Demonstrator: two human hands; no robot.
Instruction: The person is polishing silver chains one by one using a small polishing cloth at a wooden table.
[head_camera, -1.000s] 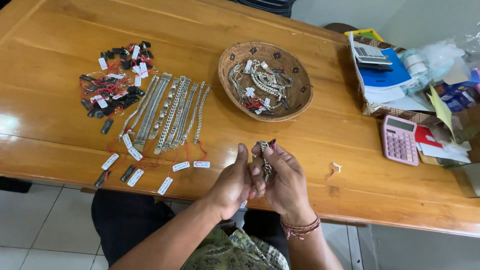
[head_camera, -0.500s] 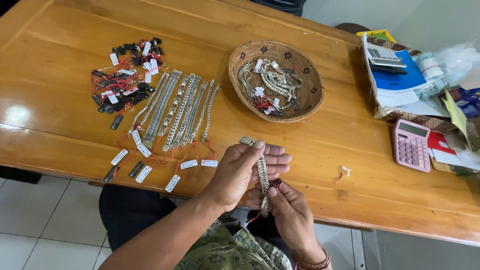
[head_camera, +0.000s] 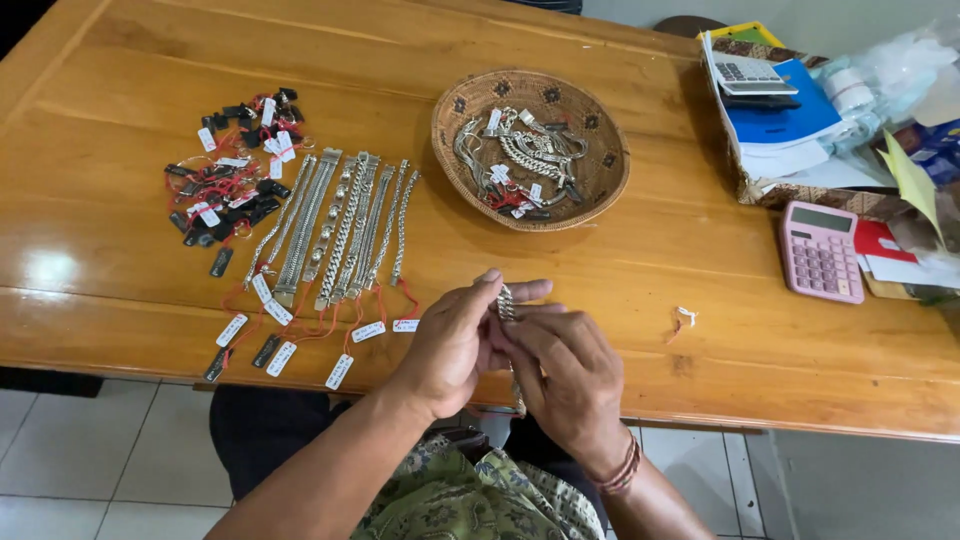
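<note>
1. Left hand (head_camera: 452, 345): held above the near edge of the tabletop (head_camera: 700, 250); its fingers (head_camera: 520, 293) are curled, thumb and forefinger pinched on the upper end of a silver chain bracelet (head_camera: 506, 303).
2. Right hand (head_camera: 568, 380): set just beside the left hand and touching it; its fingers are bent inward and closed around the middle of the same bracelet. A beaded band is worn at the wrist.
3. Silver chain bracelet: held between both hands, roughly upright; its top shows between the left fingertips, and its lower end hangs out below the hands, past the tabletop's edge.
4. Row of silver bracelets (head_camera: 340, 225): laid side by side on the tabletop, left of the hands, each tied by red string to a small white tag (head_camera: 339, 371).
5. Heap of black and white tags (head_camera: 232, 170): tangled with red string, farther left.
6. Woven basket (head_camera: 600, 185): round and shallow, beyond the hands, with more tagged silver chains in it.
7. Pink calculator (head_camera: 820, 250): flat on the tabletop, well to the right.
8. Stack of papers and a blue book (head_camera: 780, 120): at the far right corner.
</note>
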